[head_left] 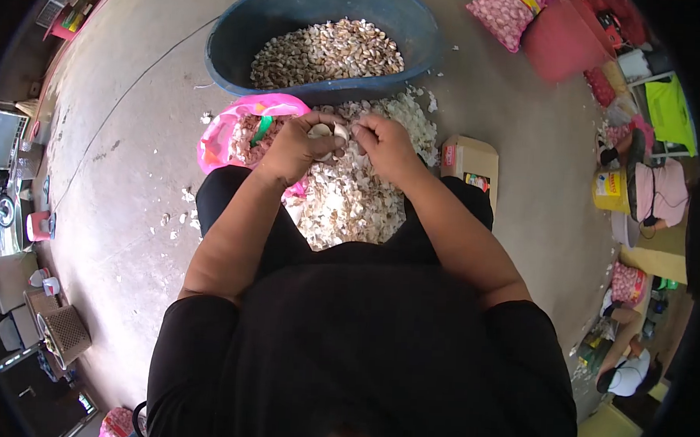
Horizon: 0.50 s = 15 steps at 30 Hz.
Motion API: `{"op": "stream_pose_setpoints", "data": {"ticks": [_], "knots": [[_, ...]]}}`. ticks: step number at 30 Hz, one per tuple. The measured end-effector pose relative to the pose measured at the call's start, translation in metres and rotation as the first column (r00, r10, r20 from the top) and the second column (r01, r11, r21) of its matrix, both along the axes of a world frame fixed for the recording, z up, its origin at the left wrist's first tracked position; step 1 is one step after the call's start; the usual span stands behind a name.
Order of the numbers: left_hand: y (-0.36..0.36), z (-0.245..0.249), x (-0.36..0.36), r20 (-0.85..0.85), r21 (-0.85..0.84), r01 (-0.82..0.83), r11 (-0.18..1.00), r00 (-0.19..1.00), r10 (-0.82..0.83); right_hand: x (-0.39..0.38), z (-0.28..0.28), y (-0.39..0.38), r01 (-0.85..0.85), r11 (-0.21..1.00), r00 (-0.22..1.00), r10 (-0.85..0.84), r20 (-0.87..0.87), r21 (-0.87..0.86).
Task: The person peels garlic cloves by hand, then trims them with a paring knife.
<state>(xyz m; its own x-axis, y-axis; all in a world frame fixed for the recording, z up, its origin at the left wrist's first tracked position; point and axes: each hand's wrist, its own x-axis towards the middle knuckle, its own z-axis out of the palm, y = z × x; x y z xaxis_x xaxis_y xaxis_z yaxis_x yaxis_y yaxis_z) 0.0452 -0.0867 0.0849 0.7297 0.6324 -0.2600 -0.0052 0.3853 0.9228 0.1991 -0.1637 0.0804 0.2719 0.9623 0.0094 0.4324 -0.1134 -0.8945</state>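
Note:
My left hand (pixel 294 150) is closed around pieces of garlic (pixel 340 132), whitish and held up between thumb and fingers. Close beside it, my right hand (pixel 387 148) is in a pinch near the garlic; what lies between its fingertips is too small to make out. Under both hands spreads a heap of pale garlic skins (pixel 351 203), between my knees. To the left, an open pink bag (pixel 211 146) holds reddish garlic and a green strip (pixel 262 129). Just beyond the hands stands a large dark blue tub (pixel 224 57) with many separated cloves (pixel 334 54) in it.
A cardboard box (pixel 478 158) sits by my right knee. Farther right are a red tub (pixel 565 40), a net sack of garlic (pixel 503 18), a yellow bucket (pixel 610 191) and other people (pixel 628 375). A woven basket (pixel 65 335) stands at the left; a cable (pixel 137 79) crosses the floor.

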Motion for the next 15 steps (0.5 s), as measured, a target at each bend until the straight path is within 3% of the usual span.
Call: {"op": "stream_pose_setpoints", "data": {"ticks": [2,3,7,10,11,15], "knots": [[-0.007,0.009,0.004,0.138,-0.175,0.012,0.985,0.990,0.012,0.013,0.000,-0.010,0.029,0.999,0.999,-0.029,-0.019,-0.036],[-0.008,0.006,0.004,0.180,-0.211,0.035,0.977,0.984,0.004,0.019,0.007,-0.015,0.040,0.995,0.994,-0.030,0.110,-0.091],[-0.015,0.002,0.008,0.199,-0.278,0.074,0.958,0.980,-0.018,0.014,0.011,-0.032,0.014,0.993,1.000,-0.014,-0.001,0.119],[-0.022,-0.008,0.008,0.238,-0.378,0.098,0.921,0.971,-0.005,-0.005,0.033,-0.048,-0.043,0.989,0.999,0.047,-0.023,0.145],[-0.024,-0.011,0.005,0.240,-0.361,0.120,0.925,0.970,-0.033,-0.008,0.024,-0.050,-0.035,0.979,0.999,0.039,-0.016,0.199],[-0.031,0.001,-0.011,0.197,-0.313,0.143,0.939,0.977,-0.083,-0.011,0.028,-0.056,-0.087,0.991,0.996,0.084,0.035,0.104]]}}
